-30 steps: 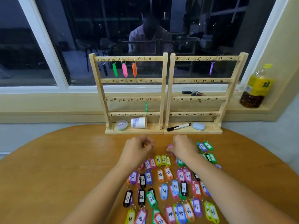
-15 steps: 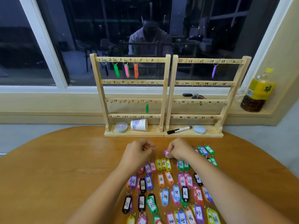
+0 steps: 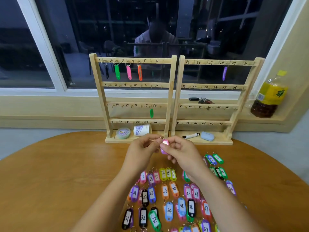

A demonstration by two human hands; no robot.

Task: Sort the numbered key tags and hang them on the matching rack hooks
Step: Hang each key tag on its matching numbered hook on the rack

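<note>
Lifting a pink tag [image 3: 164, 146] off the table [image 3: 66, 173] a moment ago, we now pinch it between both hands [image 3: 142, 153], above the pile and near the rack [image 3: 168, 97], ready for hanging.

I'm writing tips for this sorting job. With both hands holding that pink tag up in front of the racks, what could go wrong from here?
1. The pink tag has its label washed out by glare, so its number may be misread and it could go on the wrong hook.
2. Both hands, left hand and right hand, hover over the sorted tags on the table; a dropped tag or a dragging forearm could scramble the rows.
3. The hook numbers on the left rack sit close together, so an adjacent hook is easily taken.
</note>
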